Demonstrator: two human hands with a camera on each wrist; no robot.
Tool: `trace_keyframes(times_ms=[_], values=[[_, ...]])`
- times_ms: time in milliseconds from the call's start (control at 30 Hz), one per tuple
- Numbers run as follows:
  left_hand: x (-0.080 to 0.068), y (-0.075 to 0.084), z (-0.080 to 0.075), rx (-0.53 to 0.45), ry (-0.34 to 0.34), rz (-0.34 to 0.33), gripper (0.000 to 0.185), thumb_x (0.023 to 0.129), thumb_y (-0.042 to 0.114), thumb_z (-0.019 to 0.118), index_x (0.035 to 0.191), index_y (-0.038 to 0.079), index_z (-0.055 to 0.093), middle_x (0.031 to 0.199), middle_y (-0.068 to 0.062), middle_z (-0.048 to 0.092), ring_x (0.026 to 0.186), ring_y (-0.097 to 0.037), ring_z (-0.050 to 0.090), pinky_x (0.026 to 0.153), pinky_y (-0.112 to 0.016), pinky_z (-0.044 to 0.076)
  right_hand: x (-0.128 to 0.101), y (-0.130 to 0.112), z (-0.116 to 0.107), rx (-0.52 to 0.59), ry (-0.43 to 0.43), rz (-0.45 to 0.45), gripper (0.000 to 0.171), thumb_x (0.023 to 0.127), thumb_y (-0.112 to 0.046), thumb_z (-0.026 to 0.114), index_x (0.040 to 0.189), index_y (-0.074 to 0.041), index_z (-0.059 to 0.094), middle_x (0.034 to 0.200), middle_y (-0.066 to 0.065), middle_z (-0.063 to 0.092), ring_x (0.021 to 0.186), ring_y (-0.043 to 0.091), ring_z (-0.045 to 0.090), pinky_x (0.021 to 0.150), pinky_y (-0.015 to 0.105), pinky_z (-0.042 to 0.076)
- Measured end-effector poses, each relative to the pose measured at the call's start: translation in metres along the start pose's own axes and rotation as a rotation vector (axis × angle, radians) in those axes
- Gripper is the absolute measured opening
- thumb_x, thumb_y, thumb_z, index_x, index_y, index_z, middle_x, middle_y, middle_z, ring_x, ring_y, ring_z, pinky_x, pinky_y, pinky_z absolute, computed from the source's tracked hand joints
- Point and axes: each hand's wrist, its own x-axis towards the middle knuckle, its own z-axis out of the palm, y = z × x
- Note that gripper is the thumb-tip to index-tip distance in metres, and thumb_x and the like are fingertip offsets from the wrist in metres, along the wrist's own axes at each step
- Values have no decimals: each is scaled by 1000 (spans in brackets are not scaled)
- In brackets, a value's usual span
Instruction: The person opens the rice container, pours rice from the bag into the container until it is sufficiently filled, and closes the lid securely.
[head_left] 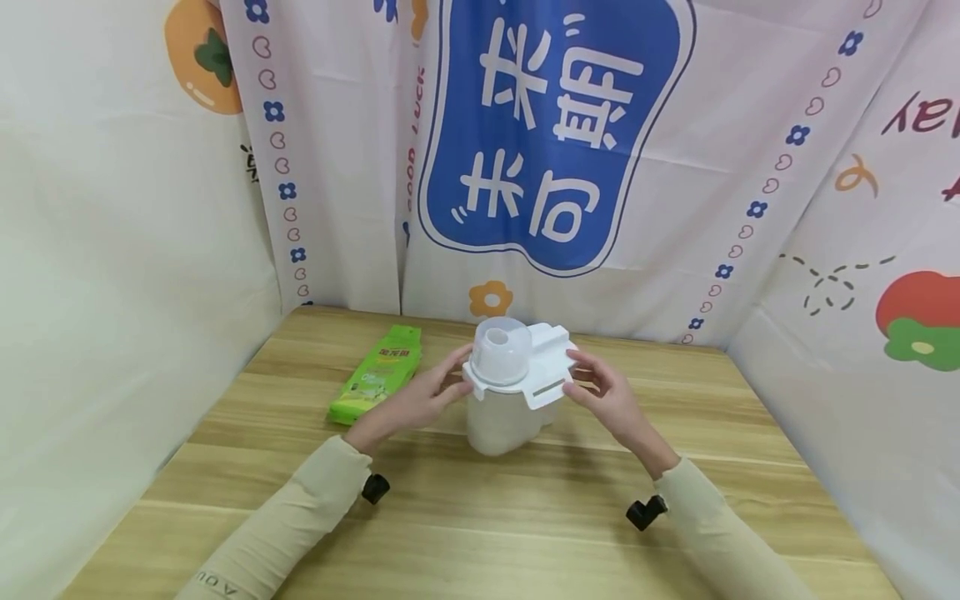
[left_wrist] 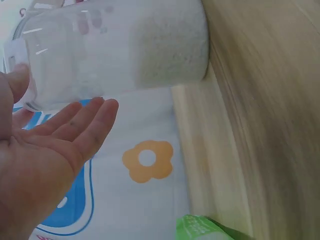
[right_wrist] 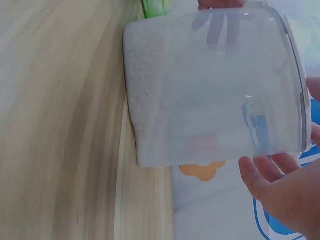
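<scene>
A clear plastic storage container (head_left: 495, 427) stands upright on the wooden table, topped by a white lid (head_left: 546, 367) with a clear domed cap (head_left: 504, 348). White grains (right_wrist: 145, 95), like rice, fill its lower part in the right wrist view. My left hand (head_left: 420, 402) holds the lid's left edge, thumb in front and fingers behind. On the opposite side, my right hand (head_left: 613, 408) pinches the lid's edge between thumb and fingers. In the left wrist view, the other fingers (left_wrist: 92, 125) extend beside the container wall.
A green packet (head_left: 382, 373) lies left of the container, behind my left forearm. The wooden table (head_left: 480, 533) runs back to a printed cloth (head_left: 352, 208), and more cloth hangs at both sides. Small black devices (head_left: 375, 488) sit at both wrists.
</scene>
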Motion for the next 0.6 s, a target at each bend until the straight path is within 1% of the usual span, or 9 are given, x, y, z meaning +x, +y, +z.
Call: trace_keyframes(times_ms=[67, 133, 233, 333, 467, 600], values=[[0, -1, -1, -36, 6, -10, 61, 106, 20, 41, 158, 28, 10, 160, -13, 28, 138, -35, 44, 105, -44, 48, -2, 0, 2, -11, 8, -4, 57, 90, -7, 70, 141, -2, 48, 140, 18, 48, 113, 12, 58, 92, 19, 53], [0, -3, -1, -72, 12, -9, 58, 108, 20, 36, 158, 29, 9, 163, -11, 23, 141, -35, 40, 105, -46, 48, -3, 0, 3, -18, 16, -8, 57, 89, -7, 71, 141, -3, 48, 136, 17, 50, 113, 14, 58, 91, 20, 54], [2, -3, 0, -119, 18, -13, 55, 109, 24, 31, 158, 29, 8, 165, -7, 16, 145, -33, 34, 106, -47, 47, -4, 1, 5, -28, 30, -10, 56, 89, -6, 71, 140, -4, 49, 131, 15, 51, 112, 15, 58, 90, 19, 54], [4, -3, 2, -139, 20, -19, 54, 109, 27, 29, 158, 29, 8, 166, -4, 13, 146, -30, 31, 107, -47, 46, -7, 0, 7, -36, 46, -12, 54, 88, -5, 71, 138, -3, 50, 128, 15, 52, 109, 16, 58, 90, 19, 54], [7, -3, 4, -164, 29, -46, 53, 109, 30, 27, 159, 28, 8, 166, -2, 12, 148, -28, 29, 110, -47, 43, -11, -2, 9, -73, 56, -21, 54, 87, -5, 73, 137, -3, 51, 126, 18, 51, 107, 18, 57, 92, 21, 54], [10, -3, 7, -193, 39, -63, 54, 109, 31, 27, 159, 22, 8, 166, -4, 11, 149, -29, 26, 113, -47, 40, -15, -4, 9, -97, 54, -23, 55, 88, -5, 72, 138, -4, 50, 127, 19, 47, 107, 19, 55, 92, 21, 53]])
